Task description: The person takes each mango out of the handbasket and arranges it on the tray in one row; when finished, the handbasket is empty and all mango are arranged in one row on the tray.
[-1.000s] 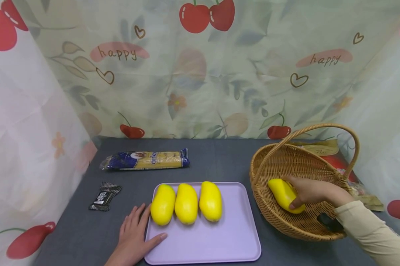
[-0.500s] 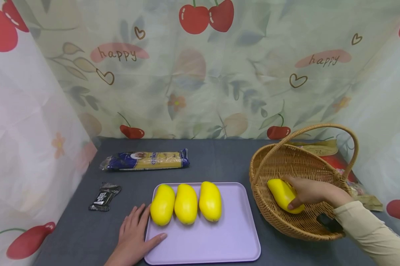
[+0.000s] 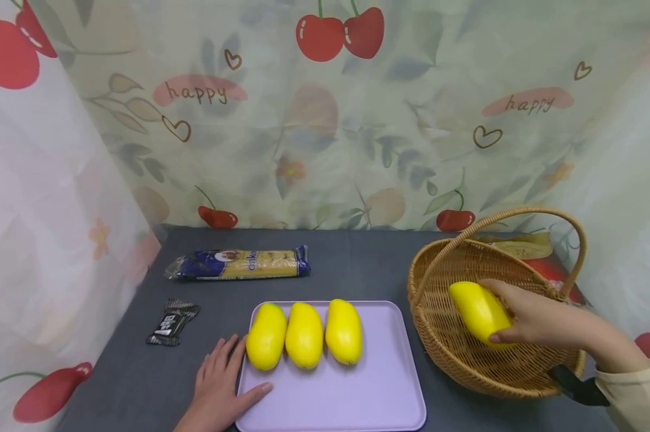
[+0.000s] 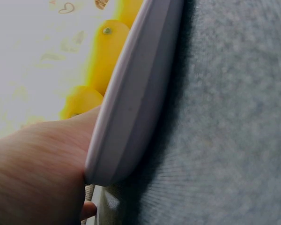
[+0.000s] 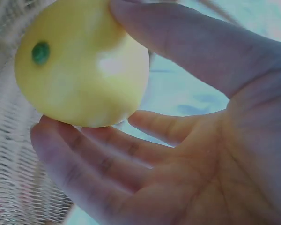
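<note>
In the head view my right hand (image 3: 535,318) grips a yellow mango (image 3: 481,313) inside the wicker basket (image 3: 422,336). The right wrist view shows the thumb across one side of that mango (image 5: 84,79) and the fingers under the other, its green-tipped end facing the camera. My left hand (image 3: 217,384) rests at the left edge of the lilac tray (image 3: 379,384), fingers straight beside it and thumb over the rim. A row of three mangoes lies on the tray: the left mango (image 3: 267,337), the middle mango (image 3: 304,336) and the right mango (image 3: 343,332).
A blue and yellow pasta packet (image 3: 244,264) lies behind the tray. To the left is a small black wrapped snack (image 3: 172,322). The basket's tall handle (image 3: 524,211) arches over its opening, and a red and tan package (image 3: 541,258) shows behind it.
My right hand has lifted the mango slightly up and to the right within the basket. The left hand stays at the tray edge, and the head view has shifted a little.
</note>
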Action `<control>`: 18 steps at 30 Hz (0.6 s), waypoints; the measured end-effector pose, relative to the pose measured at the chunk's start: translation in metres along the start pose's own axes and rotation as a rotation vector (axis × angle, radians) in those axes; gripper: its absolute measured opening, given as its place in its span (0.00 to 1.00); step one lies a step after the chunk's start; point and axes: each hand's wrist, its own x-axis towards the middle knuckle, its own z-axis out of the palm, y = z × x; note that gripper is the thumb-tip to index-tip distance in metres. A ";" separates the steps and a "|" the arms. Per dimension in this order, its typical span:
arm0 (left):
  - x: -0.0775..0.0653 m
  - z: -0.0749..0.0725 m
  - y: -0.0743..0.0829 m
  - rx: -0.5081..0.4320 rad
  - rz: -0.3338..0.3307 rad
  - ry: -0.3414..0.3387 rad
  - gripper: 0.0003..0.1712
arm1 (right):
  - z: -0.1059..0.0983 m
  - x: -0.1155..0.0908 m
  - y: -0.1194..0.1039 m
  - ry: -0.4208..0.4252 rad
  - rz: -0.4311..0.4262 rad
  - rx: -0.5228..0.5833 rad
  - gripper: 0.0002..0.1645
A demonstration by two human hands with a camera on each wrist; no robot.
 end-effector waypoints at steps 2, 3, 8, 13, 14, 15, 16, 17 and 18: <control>0.000 0.000 0.000 0.000 -0.002 -0.001 0.66 | 0.001 -0.009 -0.006 0.039 -0.012 -0.009 0.59; 0.000 0.001 0.000 -0.001 -0.001 0.002 0.66 | 0.001 -0.013 -0.009 0.059 -0.018 -0.024 0.59; -0.002 0.001 0.000 -0.002 0.014 0.013 0.66 | 0.005 -0.032 -0.025 0.142 -0.032 -0.062 0.58; -0.002 0.000 0.001 -0.005 0.018 0.018 0.66 | 0.009 -0.048 -0.038 0.196 -0.005 -0.095 0.60; -0.002 0.000 0.001 -0.005 0.019 0.018 0.66 | 0.011 -0.052 -0.040 0.213 -0.003 -0.111 0.60; -0.002 0.000 0.001 -0.005 0.021 0.020 0.66 | 0.012 -0.055 -0.042 0.233 -0.004 -0.131 0.60; -0.002 0.000 0.001 -0.005 0.023 0.021 0.66 | 0.013 -0.059 -0.045 0.248 -0.010 -0.140 0.60; -0.002 0.000 0.001 -0.004 0.026 0.021 0.66 | 0.015 -0.062 -0.047 0.261 -0.016 -0.149 0.60; -0.002 0.000 0.001 -0.002 0.030 0.022 0.65 | 0.016 -0.065 -0.050 0.269 -0.019 -0.153 0.59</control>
